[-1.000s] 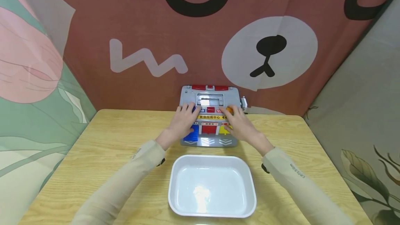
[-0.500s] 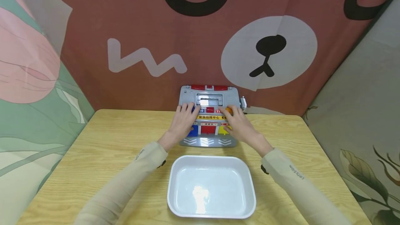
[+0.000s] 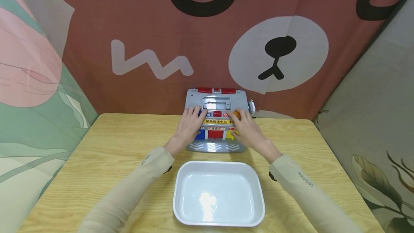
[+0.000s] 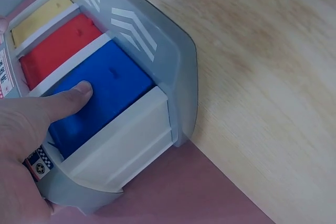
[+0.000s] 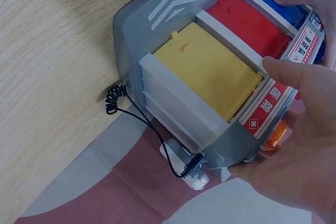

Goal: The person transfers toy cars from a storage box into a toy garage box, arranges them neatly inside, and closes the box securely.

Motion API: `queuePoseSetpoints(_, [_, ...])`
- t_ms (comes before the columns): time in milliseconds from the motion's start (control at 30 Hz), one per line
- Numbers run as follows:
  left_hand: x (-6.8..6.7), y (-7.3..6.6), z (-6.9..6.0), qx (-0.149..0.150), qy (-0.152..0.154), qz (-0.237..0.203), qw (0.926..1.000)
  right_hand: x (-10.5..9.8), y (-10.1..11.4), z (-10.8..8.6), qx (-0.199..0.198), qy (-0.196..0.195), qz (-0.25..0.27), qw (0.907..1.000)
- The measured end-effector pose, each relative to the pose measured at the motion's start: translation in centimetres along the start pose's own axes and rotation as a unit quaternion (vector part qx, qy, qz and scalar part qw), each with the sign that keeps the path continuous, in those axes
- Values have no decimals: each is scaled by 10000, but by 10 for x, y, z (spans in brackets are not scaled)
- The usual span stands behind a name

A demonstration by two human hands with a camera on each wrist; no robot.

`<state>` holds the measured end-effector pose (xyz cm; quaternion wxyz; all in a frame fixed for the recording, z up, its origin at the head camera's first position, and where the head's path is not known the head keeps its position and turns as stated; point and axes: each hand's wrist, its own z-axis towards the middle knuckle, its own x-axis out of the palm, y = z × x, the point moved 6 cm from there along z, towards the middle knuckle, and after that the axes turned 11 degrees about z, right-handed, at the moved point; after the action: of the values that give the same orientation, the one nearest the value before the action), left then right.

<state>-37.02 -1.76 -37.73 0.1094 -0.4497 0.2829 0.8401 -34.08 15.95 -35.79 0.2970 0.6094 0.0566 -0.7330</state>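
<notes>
A grey toy command station (image 3: 193,99) stands at the back of the table, with blue (image 4: 113,85), red (image 3: 215,134) and yellow doors (image 5: 207,69) across its front, all closed. My left hand (image 3: 188,124) rests on its left side, fingers spread over the upper ledge. In the left wrist view the thumb (image 4: 73,102) lies straight against the blue door. On the other side my right hand (image 3: 249,128) has its fingers by an orange button (image 3: 237,113) and its thumb at the yellow door's upper edge. Some fingertips are hidden behind the toy in the wrist views.
A white tray (image 3: 220,223) sits in front of the toy, between the forearms. At the toy's right side hangs a small white handset (image 5: 182,163) with a coiled black cord (image 5: 116,99). A bear-print curtain (image 3: 155,96) rises right behind the table.
The blue door, swung out at the bottom one second ago, is now closed, with my left thumb on it. Both hands otherwise stay in nearly the same place.
</notes>
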Motion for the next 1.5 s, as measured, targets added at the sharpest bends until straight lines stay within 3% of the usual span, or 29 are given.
queuePoseSetpoints(467, [3, -1, -2, -41, -309, 62, 9995, 3, 1, -1, 157, -35, -57, 9999])
queuePoseSetpoints(1100, [3, 0, -3, 2, -93, 57, 9999, 5, -1, 0, 320, 75, -7, 9995])
queuePoseSetpoints(1500, [2, 1, -8, 205, -81, -337, 9992, 4, -2, -1, 284, 20, 224, 9993])
